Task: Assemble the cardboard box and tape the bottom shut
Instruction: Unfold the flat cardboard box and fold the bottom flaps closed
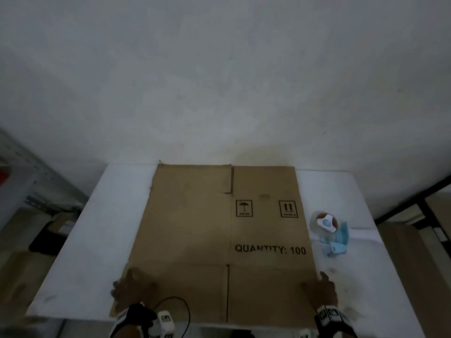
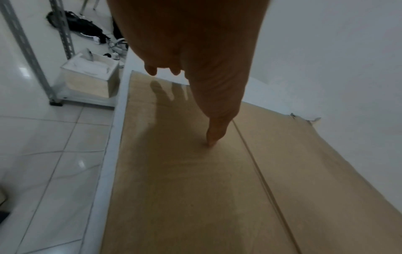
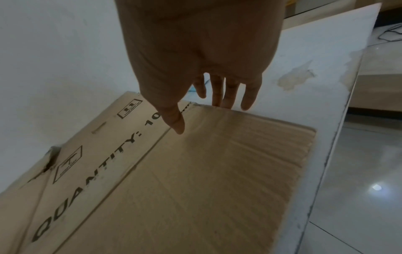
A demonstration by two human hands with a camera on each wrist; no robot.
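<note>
Right hand (image 3: pixel 195 56) at flattened box (image 3: pixel 195 180) edge

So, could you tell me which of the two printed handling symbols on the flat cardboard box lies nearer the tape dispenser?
The double-arrow symbol, on the cardboard box: it sits closest to the tape dispenser; the umbrella symbol lies farther left.

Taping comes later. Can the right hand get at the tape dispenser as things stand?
Probably yes: the right hand holds nothing at the box edge, and only bare table lies between it and the tape dispenser.
</note>
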